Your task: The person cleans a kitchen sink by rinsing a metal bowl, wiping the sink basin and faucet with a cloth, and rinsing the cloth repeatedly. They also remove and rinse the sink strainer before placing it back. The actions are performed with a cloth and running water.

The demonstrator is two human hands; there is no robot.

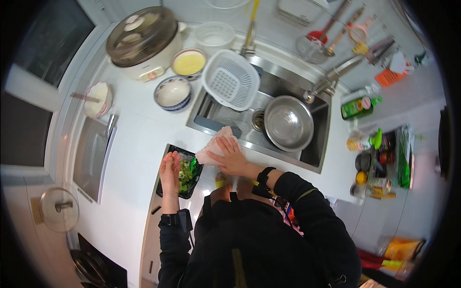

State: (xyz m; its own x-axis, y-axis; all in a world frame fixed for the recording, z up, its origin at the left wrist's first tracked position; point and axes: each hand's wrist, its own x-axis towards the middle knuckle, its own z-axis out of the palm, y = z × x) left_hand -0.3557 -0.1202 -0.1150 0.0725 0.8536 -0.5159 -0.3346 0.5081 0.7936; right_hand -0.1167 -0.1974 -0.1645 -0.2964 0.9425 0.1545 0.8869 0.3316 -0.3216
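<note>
My right hand (230, 154) is spread over a pale pink cloth (211, 147), pressing it on the counter's front edge beside the steel sink (288, 158). The cloth reaches the sink's near rim. My left hand (170, 172) is raised over the counter edge with loosely curled fingers and nothing visible in it. Behind it, below the counter, is a black-lined bin (196, 180) with green leaf scraps. In the sink sit a steel basin (288, 122) and a white plastic colander (230, 79), tilted near the left side.
Left of the sink are stacked bowls (173, 93), a bowl of yellow liquid (189, 63) and a lidded electric pot (144, 39). A cutting board and cleaver-like blade (95, 158) lie further left. Bottles, including green dish soap (354, 108), stand right of the sink.
</note>
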